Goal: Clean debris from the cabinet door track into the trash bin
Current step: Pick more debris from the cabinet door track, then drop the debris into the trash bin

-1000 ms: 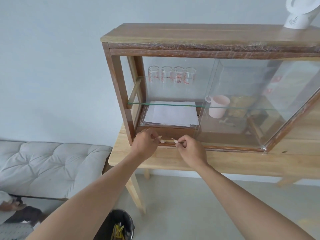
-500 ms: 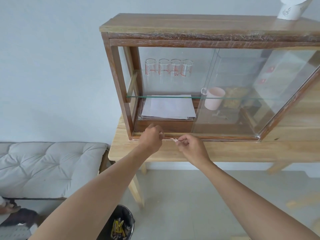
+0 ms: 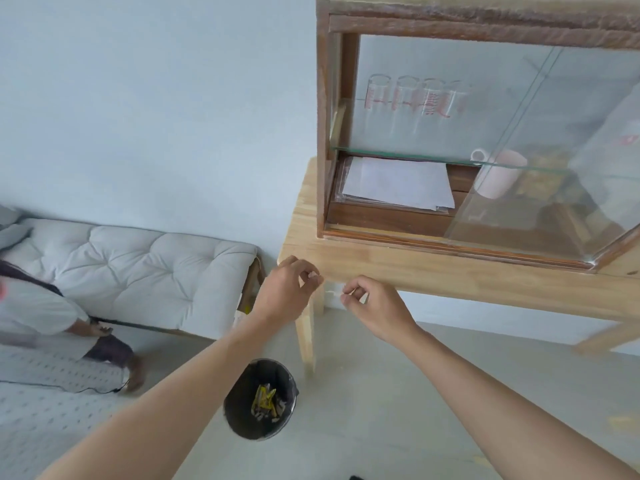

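Now we pinch pale debris in our left hand point(image 3: 284, 292) and right hand point(image 3: 372, 304); the trash bin point(image 3: 239, 419) sits below, nearer the left.

The wooden cabinet's bottom door track point(image 3: 450, 245) lies bare on the pale table, while the round black trash bin point(image 3: 260, 398), upright on the floor below, holds yellow scraps.

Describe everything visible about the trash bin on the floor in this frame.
The trash bin is a small round container with dark walls and a slightly uneven rim. It stands upright and open on the pale floor, beside the wooden table's leg and below both hands. Inside lie yellow scraps and some grey bits at the bottom; it is far from full. Nothing touches it but the floor.
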Available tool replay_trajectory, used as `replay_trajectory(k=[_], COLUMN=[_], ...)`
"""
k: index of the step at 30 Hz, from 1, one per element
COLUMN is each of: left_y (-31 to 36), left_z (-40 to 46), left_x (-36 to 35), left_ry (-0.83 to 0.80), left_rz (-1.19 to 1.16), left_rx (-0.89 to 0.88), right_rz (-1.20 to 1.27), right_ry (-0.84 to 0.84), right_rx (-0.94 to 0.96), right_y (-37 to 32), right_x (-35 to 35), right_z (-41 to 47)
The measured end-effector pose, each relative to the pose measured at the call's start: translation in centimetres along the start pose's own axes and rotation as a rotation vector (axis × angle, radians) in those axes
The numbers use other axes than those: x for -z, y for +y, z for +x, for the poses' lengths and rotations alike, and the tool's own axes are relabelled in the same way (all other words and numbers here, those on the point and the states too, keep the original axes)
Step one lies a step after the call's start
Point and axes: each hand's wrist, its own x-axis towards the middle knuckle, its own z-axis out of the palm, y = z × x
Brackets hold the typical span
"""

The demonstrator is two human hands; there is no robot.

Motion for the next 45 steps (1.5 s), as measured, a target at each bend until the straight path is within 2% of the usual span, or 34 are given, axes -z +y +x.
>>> replay_trajectory(k=[6,14,19,23,29,32,36,41,45], left_y=[-10.4,-27.8,-38.3,-45.5,-53.0,-53.4,-49.9,-40.0,-29.8], left_z=[-5.7,-13.3,-15.0,-14.9,-14.0,-13.9,-14.4,-15.1,-14.1], left_x=[-0.6,-8.6,-16.3,-22.6,-29.6,-30.1,-26.9,-18.9,-11.6], left_ry=[-0.032,-0.142,-0.211,-0.254,-0.355,-0.474,-0.472,-0.41,-0.316], left_rz=[-0.008,-0.035,-0.015,-0.003,0.019,0.072,0.115,0.073,0.041], left_rx=[0.273,0.679,0.781,0.801,0.833,0.839,0.772,0.715,0.628], right_rz=[-0.086,-0.245,-0.355,-0.398,-0.455,-0.498,-0.463,-0.329,-0.188], right_ry=[-0.162,-0.387,-0.509,-0.542,-0.592,-0.645,-0.642,-0.561,-0.449], right_rx=[-0.004,-0.131,-0.171,-0.19,-0.215,-0.258,-0.3,-0.325,-0.258], right_y=[-0.7,7.8,15.1,20.7,27.0,28.0,25.7,18.0,10.7], right_x=[-9.8,-25.9,-36.7,-44.6,-52.6,-52.5,-47.6,-37.6,-28.3], right_z=[0.6,2.4,4.7,6.4,7.9,7.6,5.9,2.3,-0.6])
